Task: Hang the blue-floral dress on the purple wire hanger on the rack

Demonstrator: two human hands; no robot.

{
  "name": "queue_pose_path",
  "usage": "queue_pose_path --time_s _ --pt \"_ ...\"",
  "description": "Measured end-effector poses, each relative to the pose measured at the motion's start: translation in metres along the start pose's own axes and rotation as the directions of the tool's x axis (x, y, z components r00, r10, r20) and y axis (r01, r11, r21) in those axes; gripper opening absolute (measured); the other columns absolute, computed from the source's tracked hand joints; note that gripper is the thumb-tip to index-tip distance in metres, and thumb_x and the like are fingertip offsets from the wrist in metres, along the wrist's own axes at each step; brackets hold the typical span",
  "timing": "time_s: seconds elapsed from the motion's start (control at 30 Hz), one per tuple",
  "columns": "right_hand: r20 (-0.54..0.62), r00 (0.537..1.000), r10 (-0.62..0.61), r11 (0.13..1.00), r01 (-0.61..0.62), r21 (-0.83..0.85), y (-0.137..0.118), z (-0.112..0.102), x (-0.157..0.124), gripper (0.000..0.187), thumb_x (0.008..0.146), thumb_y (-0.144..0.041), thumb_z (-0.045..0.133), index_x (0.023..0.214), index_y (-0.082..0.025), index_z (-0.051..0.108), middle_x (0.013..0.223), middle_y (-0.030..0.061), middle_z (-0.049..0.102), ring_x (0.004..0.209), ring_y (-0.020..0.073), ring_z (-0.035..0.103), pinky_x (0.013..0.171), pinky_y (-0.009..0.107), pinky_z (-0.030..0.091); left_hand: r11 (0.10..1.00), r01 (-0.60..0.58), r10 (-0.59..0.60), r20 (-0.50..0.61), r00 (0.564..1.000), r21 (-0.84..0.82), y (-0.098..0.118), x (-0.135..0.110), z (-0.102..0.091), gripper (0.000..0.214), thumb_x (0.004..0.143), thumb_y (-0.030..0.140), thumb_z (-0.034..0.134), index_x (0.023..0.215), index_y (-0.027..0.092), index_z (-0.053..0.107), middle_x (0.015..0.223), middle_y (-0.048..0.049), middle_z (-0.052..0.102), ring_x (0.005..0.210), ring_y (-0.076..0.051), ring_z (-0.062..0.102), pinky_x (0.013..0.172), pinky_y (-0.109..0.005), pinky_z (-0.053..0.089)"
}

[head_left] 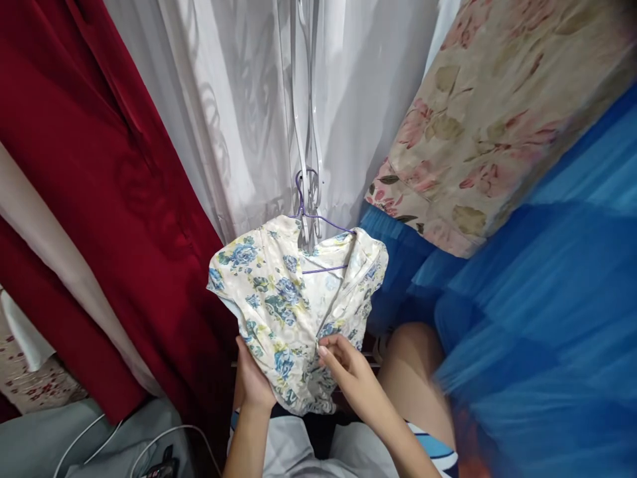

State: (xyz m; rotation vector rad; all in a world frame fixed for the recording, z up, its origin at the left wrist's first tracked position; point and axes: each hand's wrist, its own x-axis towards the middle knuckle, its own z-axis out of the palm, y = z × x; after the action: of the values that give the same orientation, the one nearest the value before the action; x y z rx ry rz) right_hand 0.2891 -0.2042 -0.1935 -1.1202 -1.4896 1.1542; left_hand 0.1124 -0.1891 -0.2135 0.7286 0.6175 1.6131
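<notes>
A cream blouse (279, 302) printed with blue flowers and yellow-green leaves hangs on a purple wire hanger (326, 270), its front parted in a V at the neck. My left hand (256, 384) holds the blouse's lower left side, with the fingers hidden behind the cloth. At the base of the V, my right hand (343, 364) is closed, thumb and fingers pinching the front edge. Whether a button lies in that pinch cannot be made out. The hanger's hook goes over a white metal rack (302, 143) with curled ends.
Red drapes (134, 199) hang at the left and a white curtain (249, 99) behind the rack. To the right are a pink-flowered cloth (462, 139) and blue tulle (557, 318). A white cable (174, 430) crosses a grey surface (40, 441) at lower left.
</notes>
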Motion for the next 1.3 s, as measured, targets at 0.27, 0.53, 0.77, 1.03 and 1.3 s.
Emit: queue_pose_path --time_s 0.27,0.53,0.77,1.03,1.3 --pt "0.014 0.999 -0.033 0.999 0.034 -0.035 0.006 0.022 0.019 0.033 0.096 -0.047 0.05 0.076 -0.02 0.05 0.063 0.0006 0.059 0.058 0.0154 0.052 0.058 0.027 0.038 0.96 -0.036 0.101 -0.224 0.969 0.276 0.001 0.003 -0.017 0.059 0.076 0.031 0.076 0.13 0.022 0.054 0.118 -0.0113 0.067 0.117 -0.029 0.062 0.102 -0.043 0.047" --pt "-0.014 0.997 0.076 0.99 -0.074 0.119 0.004 0.018 0.017 0.04 0.088 -0.054 0.059 0.067 -0.02 0.051 0.049 0.0014 0.061 0.041 0.0112 0.045 0.045 0.024 0.033 0.573 -0.362 0.446 0.091 0.89 0.736 -0.043 -0.009 -0.002 0.031 0.086 0.026 0.064 0.115 0.019 0.056 0.113 -0.0112 0.061 0.105 -0.023 0.061 0.092 -0.036 0.049" --pt "-0.054 0.998 -0.019 0.975 0.03 0.22 -0.042 0.003 0.062 0.04 0.084 -0.051 0.063 0.063 -0.018 0.055 0.048 0.0006 0.061 0.035 0.0075 0.039 0.038 0.022 0.027 0.608 -0.31 0.187 0.248 0.951 0.731 -0.058 0.001 0.015 0.015 0.094 0.029 0.051 0.085 0.018 0.057 0.081 -0.0049 0.062 0.077 -0.018 0.061 0.073 -0.028 0.05" --pt "-0.171 0.967 -0.19 0.928 0.234 0.289 -0.156 -0.015 0.152 0.03 0.077 -0.042 0.068 0.065 -0.016 0.059 0.052 -0.0006 0.058 0.04 0.0065 0.041 0.039 0.02 0.027 0.584 -0.262 0.068 0.276 0.959 0.768 -0.063 -0.004 0.012 0.014 0.09 0.029 0.054 0.079 0.022 0.055 0.081 -0.0046 0.059 0.077 -0.02 0.06 0.069 -0.029 0.05" --pt "-0.126 0.959 -0.253 0.919 0.279 0.278 -0.147 -0.015 0.125 0.032 0.079 -0.045 0.07 0.068 -0.017 0.059 0.048 -0.0023 0.057 0.038 0.0072 0.041 0.039 0.021 0.027 0.601 -0.493 0.373 0.325 0.869 0.629 0.039 0.057 0.063 0.04 0.088 0.034 0.063 0.127 0.025 0.056 0.096 -0.0069 0.066 0.09 -0.021 0.063 0.081 -0.032 0.051"
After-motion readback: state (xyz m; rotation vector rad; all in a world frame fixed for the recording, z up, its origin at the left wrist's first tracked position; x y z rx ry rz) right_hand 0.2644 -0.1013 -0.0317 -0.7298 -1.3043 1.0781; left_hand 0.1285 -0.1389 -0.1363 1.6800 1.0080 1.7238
